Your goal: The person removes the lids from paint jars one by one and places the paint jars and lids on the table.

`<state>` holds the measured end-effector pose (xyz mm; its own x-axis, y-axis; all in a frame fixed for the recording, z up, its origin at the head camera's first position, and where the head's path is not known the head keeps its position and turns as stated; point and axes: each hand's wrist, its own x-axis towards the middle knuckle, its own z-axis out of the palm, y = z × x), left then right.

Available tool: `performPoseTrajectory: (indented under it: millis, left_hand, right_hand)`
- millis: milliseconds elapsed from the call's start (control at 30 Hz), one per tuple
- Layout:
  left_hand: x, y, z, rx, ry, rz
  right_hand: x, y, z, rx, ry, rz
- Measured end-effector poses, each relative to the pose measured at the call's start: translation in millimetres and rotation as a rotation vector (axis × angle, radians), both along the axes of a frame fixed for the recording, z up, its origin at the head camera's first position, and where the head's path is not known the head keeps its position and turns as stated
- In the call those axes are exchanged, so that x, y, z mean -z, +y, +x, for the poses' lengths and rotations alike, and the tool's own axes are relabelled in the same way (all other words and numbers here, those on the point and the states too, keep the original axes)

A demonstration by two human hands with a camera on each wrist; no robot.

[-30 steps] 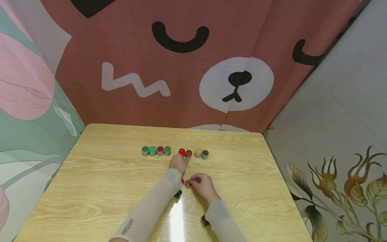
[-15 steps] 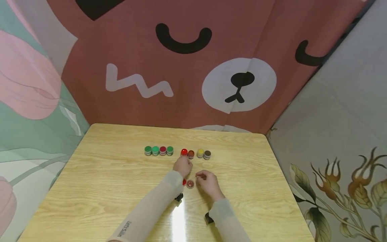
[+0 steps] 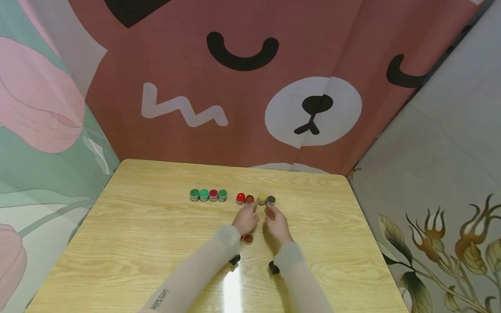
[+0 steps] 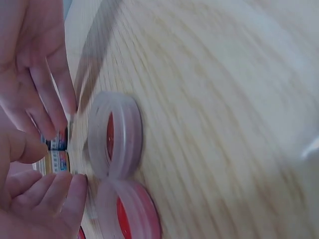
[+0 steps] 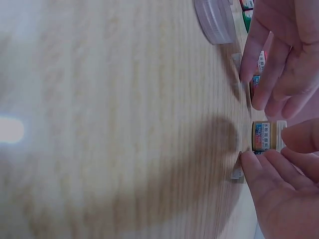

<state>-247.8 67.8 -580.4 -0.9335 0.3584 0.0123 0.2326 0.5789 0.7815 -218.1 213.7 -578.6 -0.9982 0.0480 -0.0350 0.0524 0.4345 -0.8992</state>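
My left hand reaches toward the back row of small paint jars, its fingertips close to the brown-red jar and the yellow jar. My right hand is just in front of the grey-brown jar. In the right wrist view, a thumb and fingers lie apart near the yellow jar, which stands upright with a printed label. Neither hand visibly grips anything. Two round clear-rimmed lids, one brownish red and one bright red, lie nearer the body; the left arm partly covers the bright one in the head view.
A bright red jar stands left of the brown-red one. Farther left is a row of several jars, green ones and a dark red one. The wooden table meets a bear-print curtain behind.
My right hand has left the brownish-red lid and moved forward to the grey-brown jar. My left hand has shifted right, away from the bright red jar. The view has drifted slightly.
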Motion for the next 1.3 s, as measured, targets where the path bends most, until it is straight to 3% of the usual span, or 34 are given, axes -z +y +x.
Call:
performPoseTrajectory:
  millis: [300,567,900,1300]
  left_hand:
    - [1.2,8.3,-0.5,0.053,-0.084,-0.029]
    - [1.9,10.5,-3.3,0.085,-0.091,-0.042]
    - [3.9,12.9,-10.3,0.079,-0.111,-0.04]
    - [-1.0,11.1,-9.9,0.094,-0.075,-0.06]
  right_hand:
    - [-2.1,1,-10.1,-0.006,-0.035,-0.021]
    - [-5.5,0,-17.3,-0.022,-0.061,-0.017]
    - [-8.0,-7,-28.7,-0.027,-0.041,-0.02]
    - [-5.2,2,-25.5,-0.007,-0.057,-0.079]
